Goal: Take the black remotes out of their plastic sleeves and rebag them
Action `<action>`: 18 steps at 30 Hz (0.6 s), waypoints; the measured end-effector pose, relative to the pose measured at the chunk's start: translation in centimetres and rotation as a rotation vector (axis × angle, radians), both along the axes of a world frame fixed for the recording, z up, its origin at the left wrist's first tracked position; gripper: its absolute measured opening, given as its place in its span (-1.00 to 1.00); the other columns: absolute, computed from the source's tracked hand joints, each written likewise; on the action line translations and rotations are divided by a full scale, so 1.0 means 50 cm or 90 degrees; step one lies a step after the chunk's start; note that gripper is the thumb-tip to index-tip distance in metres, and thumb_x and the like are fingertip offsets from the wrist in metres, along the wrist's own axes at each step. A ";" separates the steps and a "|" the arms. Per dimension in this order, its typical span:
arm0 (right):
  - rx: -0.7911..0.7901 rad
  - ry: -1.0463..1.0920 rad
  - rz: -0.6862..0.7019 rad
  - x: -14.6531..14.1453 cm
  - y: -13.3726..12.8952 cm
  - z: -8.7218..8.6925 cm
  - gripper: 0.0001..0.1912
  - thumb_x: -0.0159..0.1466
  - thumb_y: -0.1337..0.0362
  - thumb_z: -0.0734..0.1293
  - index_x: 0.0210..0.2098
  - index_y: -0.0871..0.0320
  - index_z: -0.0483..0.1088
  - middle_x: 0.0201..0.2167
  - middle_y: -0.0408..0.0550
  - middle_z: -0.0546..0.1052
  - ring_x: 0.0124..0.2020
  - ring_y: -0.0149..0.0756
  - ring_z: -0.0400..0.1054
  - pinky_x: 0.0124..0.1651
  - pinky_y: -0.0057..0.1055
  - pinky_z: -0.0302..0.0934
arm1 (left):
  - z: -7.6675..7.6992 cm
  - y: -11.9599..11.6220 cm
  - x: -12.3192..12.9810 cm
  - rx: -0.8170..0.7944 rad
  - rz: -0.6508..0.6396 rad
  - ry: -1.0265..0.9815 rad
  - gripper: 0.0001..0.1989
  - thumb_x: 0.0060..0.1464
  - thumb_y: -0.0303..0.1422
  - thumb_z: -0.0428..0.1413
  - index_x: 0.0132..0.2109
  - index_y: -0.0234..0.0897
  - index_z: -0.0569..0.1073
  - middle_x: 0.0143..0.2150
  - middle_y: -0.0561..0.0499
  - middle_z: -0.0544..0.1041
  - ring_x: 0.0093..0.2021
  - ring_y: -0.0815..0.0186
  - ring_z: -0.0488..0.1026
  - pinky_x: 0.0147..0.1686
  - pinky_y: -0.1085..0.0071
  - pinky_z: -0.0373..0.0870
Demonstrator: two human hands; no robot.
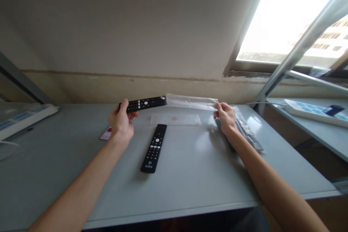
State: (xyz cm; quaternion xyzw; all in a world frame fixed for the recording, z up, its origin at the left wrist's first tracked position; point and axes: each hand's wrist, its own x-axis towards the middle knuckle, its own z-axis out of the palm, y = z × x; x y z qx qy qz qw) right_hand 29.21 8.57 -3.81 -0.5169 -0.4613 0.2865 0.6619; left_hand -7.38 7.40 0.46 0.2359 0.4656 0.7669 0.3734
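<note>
Black plastic remote control [145,104] in the person's left hand [121,120], held up over the far part of a grey tabletop [190,174], its buttons facing the viewer. Fingers and thumb grip it by its left end; its long axis runs sideways, the free end pointing right and tipped slightly up. Straight ahead of that free end is a clear plastic bag [191,102], long and narrow, stretched out nearly in line with the remote. The right hand [225,116] pinches the bag's far end between thumb and fingers. Remote and bag meet between the two hands, a little nearer the left; whether the remote's tip is inside the bag or only against its edge cannot be told.

Below, a second remote [154,148] lies on the tabletop between the forearms, nearer the left hand, its long axis running away from the viewer and leaning right. Behind it lies another clear bag [175,119] with a small red mark, set crosswise. Dark wrapped items [246,132] lie beside and beneath the right hand.
</note>
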 end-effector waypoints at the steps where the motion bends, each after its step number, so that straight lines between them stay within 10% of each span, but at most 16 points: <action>1: -0.012 0.003 0.008 0.009 0.002 -0.001 -0.41 0.07 -0.30 0.50 -0.48 0.14 0.42 -0.71 -0.22 0.35 -0.72 -0.46 0.20 -0.67 -0.51 0.13 | -0.001 0.005 -0.010 -0.014 0.010 -0.032 -0.79 0.11 -0.33 0.27 -0.37 -0.21 0.38 -0.52 0.11 0.44 -0.65 0.44 0.34 -0.63 0.51 0.38; 18: -0.093 -0.070 0.135 -0.051 -0.025 -0.011 -0.42 0.09 -0.28 0.44 -0.49 0.16 0.41 -0.70 -0.21 0.33 -0.71 -0.44 0.19 -0.67 -0.46 0.17 | 0.016 -0.017 0.025 -0.039 -0.064 -0.181 -0.75 0.26 -0.58 0.01 -0.38 -0.28 0.42 -0.60 0.11 0.46 -0.65 0.47 0.40 -0.58 0.61 0.42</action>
